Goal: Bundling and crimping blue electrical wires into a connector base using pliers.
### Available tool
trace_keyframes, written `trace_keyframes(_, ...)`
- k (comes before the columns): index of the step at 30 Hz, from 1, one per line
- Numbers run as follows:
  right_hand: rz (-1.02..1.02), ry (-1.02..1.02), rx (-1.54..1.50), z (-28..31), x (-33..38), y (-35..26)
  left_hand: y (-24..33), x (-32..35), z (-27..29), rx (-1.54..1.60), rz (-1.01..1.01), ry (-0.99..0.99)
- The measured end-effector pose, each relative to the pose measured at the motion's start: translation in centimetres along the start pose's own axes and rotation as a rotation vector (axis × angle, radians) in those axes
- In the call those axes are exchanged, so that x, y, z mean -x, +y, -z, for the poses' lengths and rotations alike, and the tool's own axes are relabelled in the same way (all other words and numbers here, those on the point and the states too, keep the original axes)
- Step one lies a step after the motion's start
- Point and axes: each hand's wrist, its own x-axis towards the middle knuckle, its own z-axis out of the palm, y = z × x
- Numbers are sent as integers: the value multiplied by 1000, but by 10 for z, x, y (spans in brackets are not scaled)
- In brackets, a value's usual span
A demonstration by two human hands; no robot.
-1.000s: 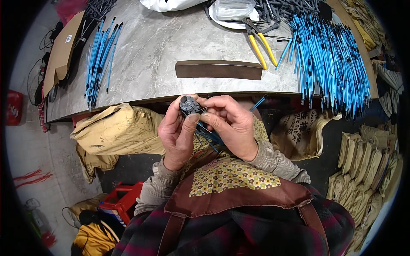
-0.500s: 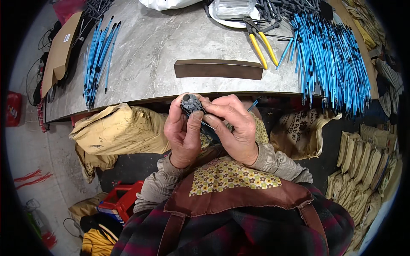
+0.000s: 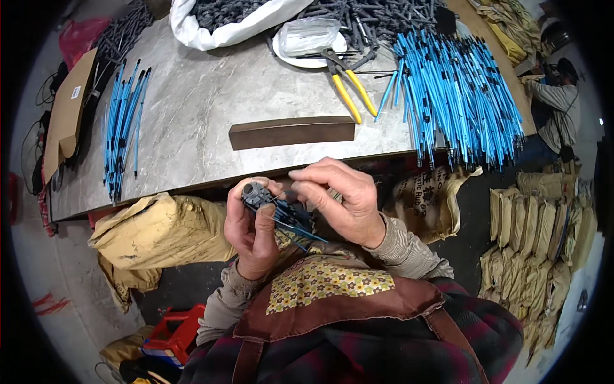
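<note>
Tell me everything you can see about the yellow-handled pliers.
The pliers have two slim yellow handles, plastic-looking, and a dark, metal-looking head. They lie open on the grey table, handles spread toward its near edge, head overlapping the right side of the white plate. The handle ends sit by the brown bar and a blue rod; contact there is unclear. Nothing holds them.

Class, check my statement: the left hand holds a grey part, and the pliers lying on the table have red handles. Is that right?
Not quite: the handles are yellow, not red, as the head view shows. The left hand does hold a grey part, and the pliers do lie on the table.
</note>
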Motion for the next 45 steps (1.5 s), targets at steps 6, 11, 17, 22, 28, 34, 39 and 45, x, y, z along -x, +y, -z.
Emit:
trace_keyframes(6,10,252,420,52,-59,44,1,-7,-2,10,-9,-29)
trace_keyframes(11,-63,97,1321,62,-87,103,6,-5,-9,67,66,-24)
trace_keyframes(17,-210,-22,1321,65,-109,123,6,0,-7,20,51,-34)
trace_keyframes(22,-441,166,98,87,-94,60,3,5,-2,32,7,-60)
trace_keyframes(28,-570,-749,-197,100,-54,-24,1,1,-5,13,9,-75)
trace_keyframes(34,-243,-992,215,89,-26,-40,4,2,-8,-29,22,-65)
trace_keyframes(39,-148,-932,265,83,-16,-39,6,4,-10,-85,23,-71)
trace_keyframes(45,-127,-895,281,80,-14,-40,11,8,-15,-136,35,-69)
